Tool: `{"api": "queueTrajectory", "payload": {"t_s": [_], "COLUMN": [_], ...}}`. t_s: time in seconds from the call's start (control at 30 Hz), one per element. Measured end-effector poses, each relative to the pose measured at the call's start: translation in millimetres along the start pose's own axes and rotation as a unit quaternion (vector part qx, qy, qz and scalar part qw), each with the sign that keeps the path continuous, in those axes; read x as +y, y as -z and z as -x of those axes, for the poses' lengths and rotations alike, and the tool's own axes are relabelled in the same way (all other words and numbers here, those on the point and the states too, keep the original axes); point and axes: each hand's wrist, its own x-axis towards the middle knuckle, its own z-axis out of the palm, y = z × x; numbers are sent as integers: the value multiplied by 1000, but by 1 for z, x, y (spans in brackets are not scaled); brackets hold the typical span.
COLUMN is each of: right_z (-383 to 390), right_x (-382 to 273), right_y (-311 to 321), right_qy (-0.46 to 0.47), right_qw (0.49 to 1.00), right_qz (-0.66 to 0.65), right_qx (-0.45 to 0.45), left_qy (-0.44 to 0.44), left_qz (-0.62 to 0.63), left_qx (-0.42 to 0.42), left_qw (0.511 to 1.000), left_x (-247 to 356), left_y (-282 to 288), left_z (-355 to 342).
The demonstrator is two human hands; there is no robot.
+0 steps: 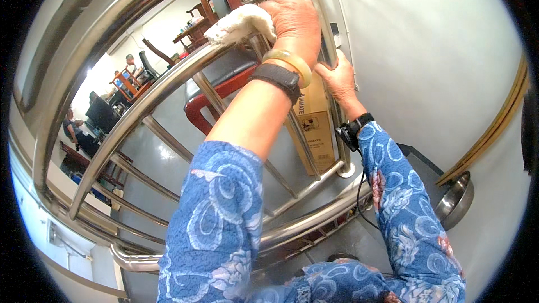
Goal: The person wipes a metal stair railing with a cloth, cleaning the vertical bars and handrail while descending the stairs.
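My left hand (295, 19) is closed over a bunched white cloth (238, 25) at the upper right of a shiny metal railing (135, 120). The cloth lies draped across the top of a curved bar, and my fingertips are hidden behind the hand. A bangle (289, 62) and a dark band (276, 80) circle that wrist. Lower and to the right, my right hand (339, 81) grips the railing's upright end post (336, 115), its thumb on the near side and its fingers partly hidden. A black strapped device (349, 134) with a cable sits at the right wrist.
Behind the bars stand a red-framed chair (222, 78) with a dark seat and a tall cardboard box (317, 143). A white wall (426, 50) rises close on the right, with long wooden strips (488, 140) and a metal bowl (456, 199) against it. People (132, 66) sit farther off.
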Motion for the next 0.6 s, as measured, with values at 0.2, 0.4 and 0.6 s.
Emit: {"api": "queueTrajectory", "payload": {"t_s": [0.2,0.4,0.6], "right_z": [-8,-6,-13], "right_x": [14,9,19], "right_y": [1,-4,-1], "right_qy": [-18,47,46], "right_qw": [1000,999,998], "right_qz": [16,-4,41], "right_qx": [11,22,7], "left_qy": [-138,-128,-62], "left_qz": [220,268,280], "left_qx": [-78,-206,-267], "left_qw": [963,932,920], "left_x": [-29,-70,-137], "left_y": [3,23,38], "left_z": [-19,-18,15]}}
